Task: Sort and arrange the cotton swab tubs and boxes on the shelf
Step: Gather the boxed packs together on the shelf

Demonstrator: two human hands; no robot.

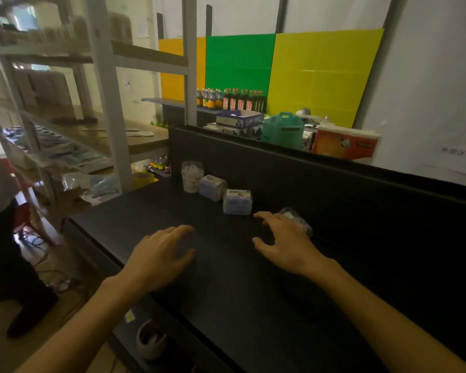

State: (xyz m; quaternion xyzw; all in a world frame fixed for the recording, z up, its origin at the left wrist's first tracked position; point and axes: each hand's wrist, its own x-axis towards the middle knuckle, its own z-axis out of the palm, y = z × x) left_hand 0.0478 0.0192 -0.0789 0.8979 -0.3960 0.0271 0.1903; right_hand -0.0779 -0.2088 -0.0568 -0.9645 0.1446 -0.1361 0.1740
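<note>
head view: on the dark shelf (226, 278), against its back wall, stood a clear cotton swab tub (192, 176) at the left, then two boxes (212, 187) (237, 201) in a row running right. the right hand (285, 242) lay over a clear packet (297, 220), fingers spread and loosely bent; whether it gripped the packet could not be told. the left hand (160, 255) rested low over the shelf surface, fingers relaxed, holding nothing visible. image blurred.

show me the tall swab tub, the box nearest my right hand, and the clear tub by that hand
tall swab tub (191, 176), head view, front wall
nearest box (237, 201), head view, front face
clear tub (297, 220), head view, top, beside right hand (285, 242)
</note>
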